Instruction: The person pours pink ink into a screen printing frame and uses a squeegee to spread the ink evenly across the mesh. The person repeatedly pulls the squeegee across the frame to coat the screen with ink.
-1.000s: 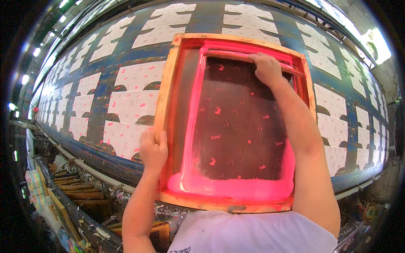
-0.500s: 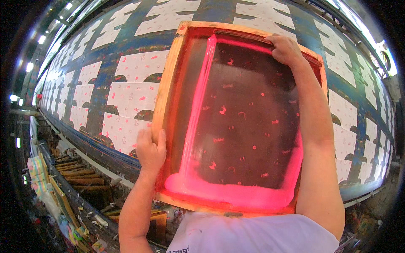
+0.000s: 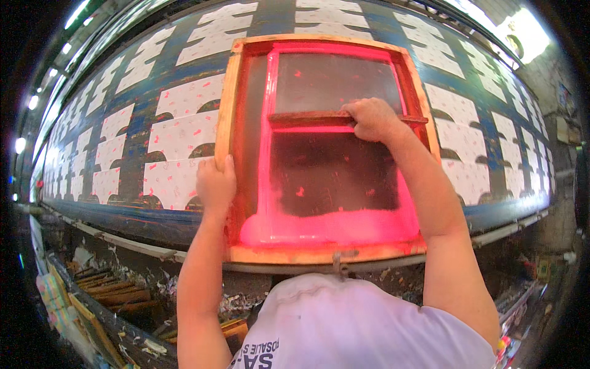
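A wooden-framed printing screen (image 3: 226, 117) lies on the long table in front of me. My left hand (image 3: 215, 184) grips its left rail, thumb on top. My right hand (image 3: 375, 120) is closed around a long, red-stained squeegee (image 3: 307, 119), which spans most of the frame's width above its middle. Bright pink ink (image 3: 332, 229) is pooled along the near end of the mesh and runs in a strip up the left side. Small pink motifs show through the dark mesh (image 3: 332, 175). My right fingers partly hide the squeegee's middle.
White cut fabric pieces (image 3: 184, 135) with small prints lie in rows on the blue table (image 3: 132, 144), on both sides and beyond the screen. A metal rail (image 3: 153, 251) runs along the near edge. Below left, wooden bars (image 3: 123, 296) sit in a rack beside a checked cloth (image 3: 54, 298).
The squeegee has come from the far end of the screen toward me, drawn by my right hand. The screen appears less tilted in view. My left hand keeps its hold on the left rail.
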{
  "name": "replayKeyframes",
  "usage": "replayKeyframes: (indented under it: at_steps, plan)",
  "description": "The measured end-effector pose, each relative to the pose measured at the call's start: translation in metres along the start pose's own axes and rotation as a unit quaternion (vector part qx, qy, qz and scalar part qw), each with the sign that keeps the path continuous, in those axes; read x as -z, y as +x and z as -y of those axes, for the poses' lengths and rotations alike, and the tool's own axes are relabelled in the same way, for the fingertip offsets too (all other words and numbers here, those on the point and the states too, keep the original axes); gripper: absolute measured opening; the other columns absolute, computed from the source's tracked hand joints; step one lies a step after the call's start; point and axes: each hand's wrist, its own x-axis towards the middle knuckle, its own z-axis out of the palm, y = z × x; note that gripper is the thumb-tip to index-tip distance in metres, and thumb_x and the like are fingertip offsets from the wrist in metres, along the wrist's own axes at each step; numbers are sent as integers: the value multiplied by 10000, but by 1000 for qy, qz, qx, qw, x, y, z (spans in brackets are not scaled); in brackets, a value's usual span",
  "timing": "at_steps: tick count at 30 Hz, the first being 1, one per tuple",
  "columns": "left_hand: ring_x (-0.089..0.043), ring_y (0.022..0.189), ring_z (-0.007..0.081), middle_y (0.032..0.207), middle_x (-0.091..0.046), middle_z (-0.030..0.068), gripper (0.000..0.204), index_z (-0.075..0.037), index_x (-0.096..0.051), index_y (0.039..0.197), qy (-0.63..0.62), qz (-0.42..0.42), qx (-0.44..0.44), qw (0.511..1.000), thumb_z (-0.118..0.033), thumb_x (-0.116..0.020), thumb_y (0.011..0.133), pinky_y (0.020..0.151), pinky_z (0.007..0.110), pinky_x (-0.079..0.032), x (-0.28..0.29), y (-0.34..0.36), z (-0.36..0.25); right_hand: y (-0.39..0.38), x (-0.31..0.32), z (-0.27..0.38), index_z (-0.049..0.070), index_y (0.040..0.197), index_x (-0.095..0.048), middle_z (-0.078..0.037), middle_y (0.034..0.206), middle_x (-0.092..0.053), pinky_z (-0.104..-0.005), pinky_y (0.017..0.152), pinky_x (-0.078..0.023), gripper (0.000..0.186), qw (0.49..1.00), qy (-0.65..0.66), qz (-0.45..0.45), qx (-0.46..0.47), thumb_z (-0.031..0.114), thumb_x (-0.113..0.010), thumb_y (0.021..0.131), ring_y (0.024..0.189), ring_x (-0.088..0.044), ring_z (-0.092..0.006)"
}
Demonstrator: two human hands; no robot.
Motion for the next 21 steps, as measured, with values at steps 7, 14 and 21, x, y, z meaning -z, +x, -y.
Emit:
replayKeyframes:
  at_steps: [7,14,21]
  plan:
    - [-734,1141,478,1202,-725,267,554,39,-768,1112,1,29,16,999,-507,-679,1077,985,595,-596,3,1,3,-131,-13,99,160,1180,-817,-128,1139,-798,-529,961,-640,368,999,34,4,-18,61,-737,835,1111,-785,-376]
    - [-739,1165,464,1246,-725,272,571,56,-780,1178,3,51,14,999,-496,-667,1087,1008,587,-605,10,0,0,-212,-24,162,147,1173,-820,-111,1136,-794,-520,956,-647,346,999,38,-13,-16,72,-769,839,1094,-790,-354]
    - [-748,1147,476,1219,-732,285,567,51,-779,1159,16,24,9,1000,-501,-667,1087,1000,592,-606,8,-3,-2,-253,-40,189,99,1079,-816,-141,1102,-765,-509,947,-598,441,990,33,-137,6,527,-777,982,1068,-736,-365]
